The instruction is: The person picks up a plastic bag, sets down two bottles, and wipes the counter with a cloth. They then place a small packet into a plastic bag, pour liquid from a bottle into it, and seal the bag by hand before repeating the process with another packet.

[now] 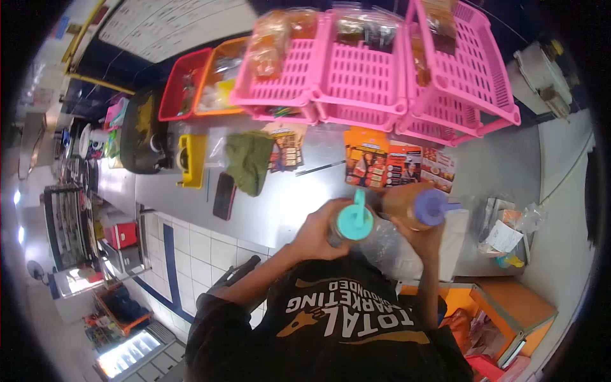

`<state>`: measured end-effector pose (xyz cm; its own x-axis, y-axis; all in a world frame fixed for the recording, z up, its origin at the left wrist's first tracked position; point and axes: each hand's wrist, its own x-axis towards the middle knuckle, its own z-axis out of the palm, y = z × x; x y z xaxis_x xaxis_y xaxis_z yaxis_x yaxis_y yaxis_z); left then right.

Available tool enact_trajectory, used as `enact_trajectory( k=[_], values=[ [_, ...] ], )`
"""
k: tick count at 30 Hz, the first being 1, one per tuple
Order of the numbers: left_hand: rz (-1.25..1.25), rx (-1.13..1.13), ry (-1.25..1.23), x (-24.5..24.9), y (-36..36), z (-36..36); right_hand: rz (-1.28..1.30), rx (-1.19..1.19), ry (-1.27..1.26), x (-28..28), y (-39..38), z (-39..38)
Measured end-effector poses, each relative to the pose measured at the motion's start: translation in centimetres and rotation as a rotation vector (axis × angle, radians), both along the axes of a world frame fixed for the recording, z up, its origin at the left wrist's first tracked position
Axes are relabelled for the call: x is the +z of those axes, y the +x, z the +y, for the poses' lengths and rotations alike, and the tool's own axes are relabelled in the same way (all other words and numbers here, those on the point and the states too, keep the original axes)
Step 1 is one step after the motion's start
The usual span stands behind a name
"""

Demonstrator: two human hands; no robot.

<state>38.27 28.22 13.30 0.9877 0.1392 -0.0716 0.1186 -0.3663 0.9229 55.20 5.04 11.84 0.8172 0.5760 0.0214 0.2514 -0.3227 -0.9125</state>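
Note:
My left hand (319, 230) is wrapped round a clear jar with a teal lid (355, 222), seen almost from above. A teal tab sticks up from the lid's far side. Close by on the right, my right hand (422, 240) grips a jar with a purple lid (431, 207). That jar is tilted, and brownish contents (402, 202) show through its side. A purple tab points right from its lid. Crumpled clear plastic (380, 247) lies between and below the two jars. The undersides of both jars are hidden.
Pink baskets (363, 79) with bagged goods line the back of the metal table (286, 213). Printed packets (368, 159), a pen (320, 167), a green cloth (249, 160), a phone (224, 196) and a yellow tape dispenser (192, 159) lie there. Papers and plastic (506, 230) sit right.

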Motion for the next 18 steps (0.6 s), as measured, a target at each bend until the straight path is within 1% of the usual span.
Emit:
enact_trajectory(
  k=[1, 2, 4, 5, 7, 8, 9, 11, 12, 13, 14, 15, 16, 17, 18],
  values=[
    [0.050, 0.065, 0.008, -0.4, -1.7, 1.2, 0.062, 0.164, 0.050, -0.1, -1.5, 1.8],
    [0.042, 0.074, 0.010, -1.1, -2.9, 2.4, 0.054, 0.174, 0.052, -0.4, -3.2, 3.7],
    [-0.053, 0.168, 0.102, -2.9, -5.4, 4.6, 0.146, 0.051, -0.006, -1.4, -6.4, 6.9],
    [-0.066, 0.168, 0.102, -3.8, -6.2, 5.5, 0.133, 0.051, -0.005, -2.3, -7.8, 8.0],
    [-0.135, 0.231, -0.026, -5.4, -6.9, 6.7, -0.022, -0.140, 0.095, -3.7, -10.8, 9.9],
    [-0.172, 0.198, 0.056, -5.9, -7.1, 7.2, -0.033, -0.146, 0.093, -4.1, -11.5, 10.6],
    [-0.164, 0.152, -0.004, -6.0, -7.2, 7.7, -0.026, -0.153, 0.082, -4.5, -11.9, 10.6],
    [-0.159, 0.082, -0.058, -4.1, -8.0, 9.5, -0.023, -0.183, 0.074, -4.3, -13.3, 11.1],
    [-0.165, 0.064, -0.062, -4.1, -9.0, 11.4, -0.202, -0.248, -0.025, -2.9, -14.2, 11.1],
    [-0.241, 0.102, 0.083, -4.4, -10.0, 13.8, -0.387, -0.303, -0.126, -2.1, -14.8, 10.9],
    [-0.321, 0.147, 0.228, -4.9, -10.7, 16.4, -0.402, -0.359, -0.306, -2.1, -15.9, 9.4],
    [-0.281, 0.283, 0.298, -6.8, -11.6, 19.9, -0.412, -0.414, -0.488, -2.2, -17.4, 8.2],
    [-0.142, 0.432, 0.349, -5.9, -12.5, 22.9, -0.418, -0.415, -0.497, -0.8, -18.8, 8.4],
    [-0.135, 0.487, 0.623, -8.4, -13.5, 26.5, -0.124, -0.411, -0.497, 1.3, -20.2, 8.6],
    [0.051, 0.431, 0.784, -8.1, -14.5, 29.4, 0.172, -0.405, -0.484, 2.5, -21.5, 9.4]
  ],
)
